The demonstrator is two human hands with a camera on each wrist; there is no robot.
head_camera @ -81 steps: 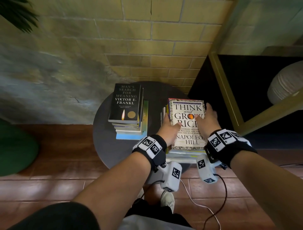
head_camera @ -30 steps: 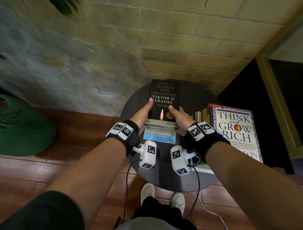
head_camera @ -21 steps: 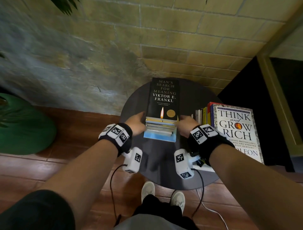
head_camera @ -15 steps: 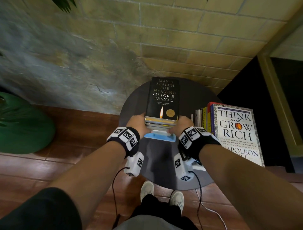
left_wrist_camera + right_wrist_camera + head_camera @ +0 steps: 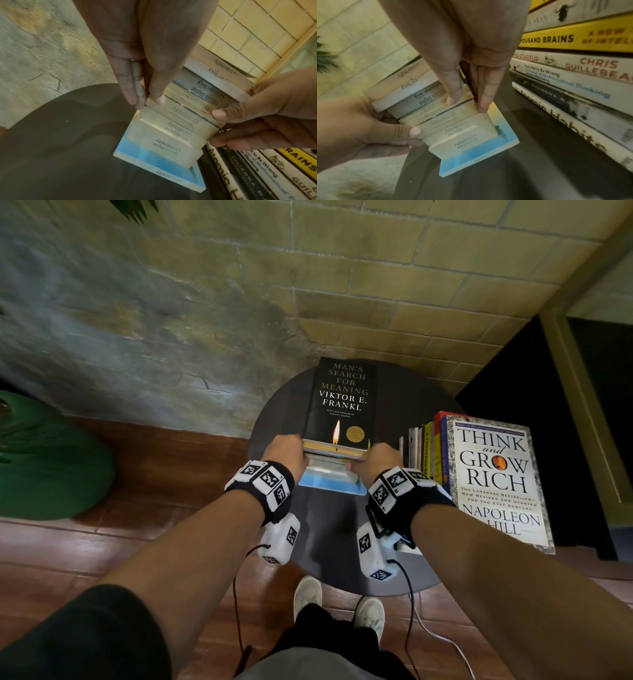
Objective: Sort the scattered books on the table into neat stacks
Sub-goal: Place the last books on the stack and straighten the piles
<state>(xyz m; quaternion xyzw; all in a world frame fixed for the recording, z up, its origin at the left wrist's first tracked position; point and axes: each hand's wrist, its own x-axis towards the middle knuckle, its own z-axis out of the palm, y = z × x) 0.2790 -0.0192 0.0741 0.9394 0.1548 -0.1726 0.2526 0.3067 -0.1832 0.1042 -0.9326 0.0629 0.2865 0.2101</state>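
A stack of several books [image 5: 334,460] stands on the round dark table [image 5: 329,546], topped by the black "Man's Search for Meaning" [image 5: 342,402]. Its lower books step out toward me, a blue one [image 5: 330,483] lowest. My left hand [image 5: 287,451] presses straight fingers [image 5: 137,98] against the stack's left side. My right hand [image 5: 375,458] presses straight fingers [image 5: 453,97] against its right side. Each thumb lies on the front page edges [image 5: 180,128]. A second, taller stack [image 5: 428,453] stands to the right, topped by "Think and Grow Rich" [image 5: 496,474].
A brick wall [image 5: 376,285] runs just behind the table. A green plant pot [image 5: 44,460] sits on the floor at left. A dark cabinet with a wooden frame [image 5: 582,405] stands at right. My shoes [image 5: 308,594] and wrist cables lie below the table's near edge.
Both hands slid off the black book's cover and down to the sides of the left stack near its front edge. Over the last half second they have barely moved.
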